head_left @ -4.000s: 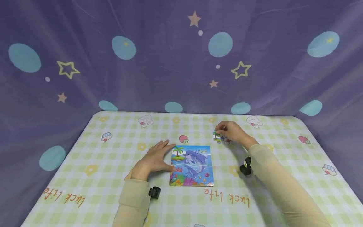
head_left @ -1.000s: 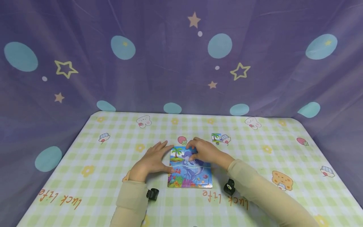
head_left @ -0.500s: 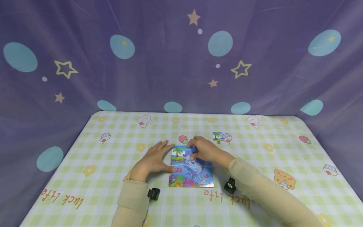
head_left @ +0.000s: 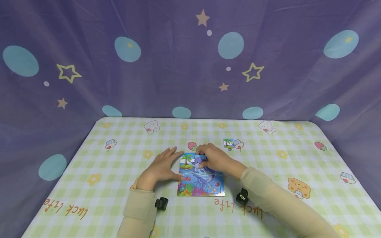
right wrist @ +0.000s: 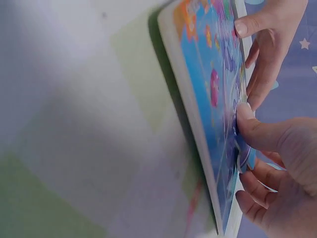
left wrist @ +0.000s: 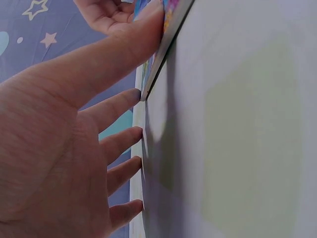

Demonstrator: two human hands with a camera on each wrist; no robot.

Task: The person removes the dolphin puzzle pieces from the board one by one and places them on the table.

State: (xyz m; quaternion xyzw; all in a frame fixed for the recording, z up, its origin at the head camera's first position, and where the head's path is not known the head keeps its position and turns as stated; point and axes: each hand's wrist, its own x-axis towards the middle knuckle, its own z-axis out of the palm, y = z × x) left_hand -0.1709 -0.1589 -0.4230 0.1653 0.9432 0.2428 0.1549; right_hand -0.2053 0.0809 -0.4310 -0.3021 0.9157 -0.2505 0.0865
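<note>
A square jigsaw puzzle board (head_left: 197, 189) with a dolphin picture lies flat on the table. My left hand (head_left: 160, 169) is at its left side, fingers spread and straight, thumb resting on the board near the printed crab and index fingertip at the top left corner. Over the upper right part of the board, my right hand (head_left: 218, 159) pinches a purple-and-blue puzzle piece (right wrist: 242, 152) between thumb and fingers. In the right wrist view this piece stands tilted up from the board; in the head view the hand hides most of it.
A loose puzzle piece (head_left: 228, 142) with a palm tree lies beyond the board to the right, beside a printed cupcake. A green-and-white checked cloth (head_left: 119, 172) covers the table. A purple curtain (head_left: 178, 86) hangs behind. Black wrist cameras (head_left: 161, 203) hang below the sleeves.
Four seconds ago my right hand was at the loose palm-tree piece; it has since come left and nearer, onto the board. Over the last second both hands have hardly moved.
</note>
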